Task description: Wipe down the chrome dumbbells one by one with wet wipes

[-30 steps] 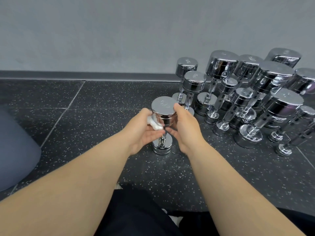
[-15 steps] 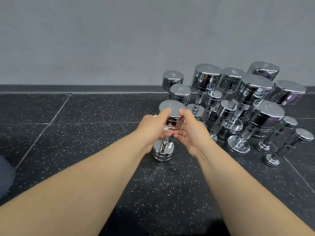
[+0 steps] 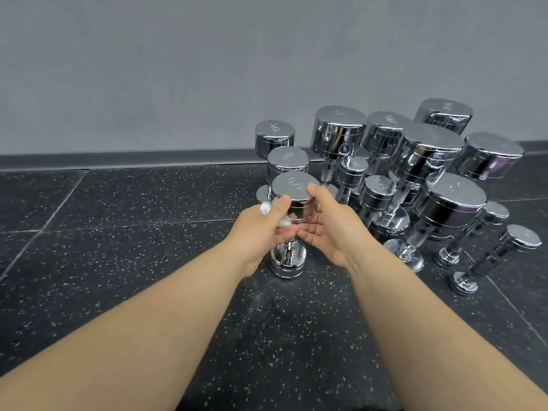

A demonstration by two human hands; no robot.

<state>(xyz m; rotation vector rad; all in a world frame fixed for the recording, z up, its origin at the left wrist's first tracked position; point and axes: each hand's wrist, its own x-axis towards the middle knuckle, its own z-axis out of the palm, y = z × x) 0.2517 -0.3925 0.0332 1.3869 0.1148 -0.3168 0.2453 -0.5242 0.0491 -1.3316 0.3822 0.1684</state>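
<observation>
A chrome dumbbell [image 3: 293, 188] stands upright on the speckled black floor, at the centre of the head view. My left hand [image 3: 261, 229] presses a white wet wipe [image 3: 264, 208] against the left side of its upper head. My right hand [image 3: 332, 225] cups the right side of that same head, thumb near the top rim. The handle and lower head [image 3: 287, 261] show below my fingers.
Several more chrome dumbbells [image 3: 424, 161] stand and lean in a cluster to the right and behind, up against the grey wall [image 3: 207, 69] and its dark baseboard [image 3: 118, 160]. Black rubber floor tiles [image 3: 118, 232] stretch away to the left.
The view has tilted up and shifted left, so my lap is out of view. My left hand has slid the wipe round the upper head; my right hand stays on it.
</observation>
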